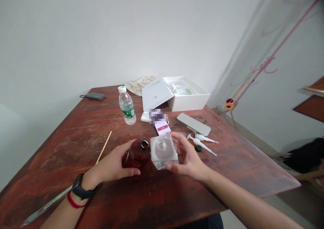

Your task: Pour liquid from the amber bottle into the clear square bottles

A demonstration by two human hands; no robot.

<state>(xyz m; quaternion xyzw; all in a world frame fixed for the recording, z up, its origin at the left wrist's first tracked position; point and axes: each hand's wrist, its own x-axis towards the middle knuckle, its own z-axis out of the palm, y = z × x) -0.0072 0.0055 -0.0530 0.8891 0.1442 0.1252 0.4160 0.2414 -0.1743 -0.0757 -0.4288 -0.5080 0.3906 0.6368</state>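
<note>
Gripping a round dark-red glass bottle [138, 153] from its left side, the left hand [111, 166] wraps fingers and thumb around the body and keeps it standing on the reddish-brown wooden table [83, 127]. The right hand [188, 160] is closed around a square clear glass bottle [164, 152], tilted so that its neck leans toward the red one; the two bottles touch at the shoulder, near the table's front edge. Both necks are uncapped. By my reading the step in hand is bringing the two open mouths together — a further tip of the clear bottle would call for a steady left hand and careful alignment over that small red opening.

The clear bottle looks nearly empty, with perhaps a thin pool at its base; the red bottle's contents cannot be judged through the dark glass. Just beyond the right hand lie two white pump dispensers [202, 142] and a small black cap [198, 148]. Farther back stand a capped plastic water bottle [127, 106], a phone [162, 126] and an open white cardboard box [186, 94] — white items inside.
</note>
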